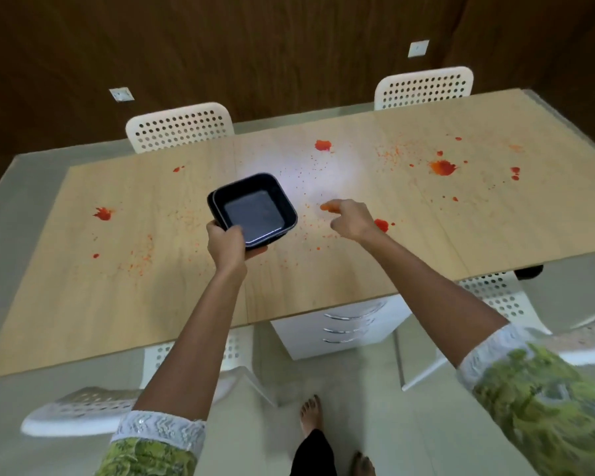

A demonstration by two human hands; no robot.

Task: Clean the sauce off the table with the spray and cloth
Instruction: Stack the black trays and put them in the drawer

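Red sauce is splattered over the light wooden table (117, 304) in blobs and fine specks; the largest blob (442, 167) lies at the right, others at the far middle (323, 145) and the left (103, 213). My left hand (229, 243) grips a black square dish (253, 211) by its near corner, above the table's middle. My right hand (349, 218) hovers just right of the dish with loosely curled fingers, and its fingertips are smeared with red sauce. No spray bottle or cloth is in view.
Two white perforated chairs (181, 127) (423, 87) stand at the far side, two more at the near side (93, 410) (502, 297). A white drawer unit (344, 324) sits under the table. My bare feet (311, 413) are on the tiled floor.
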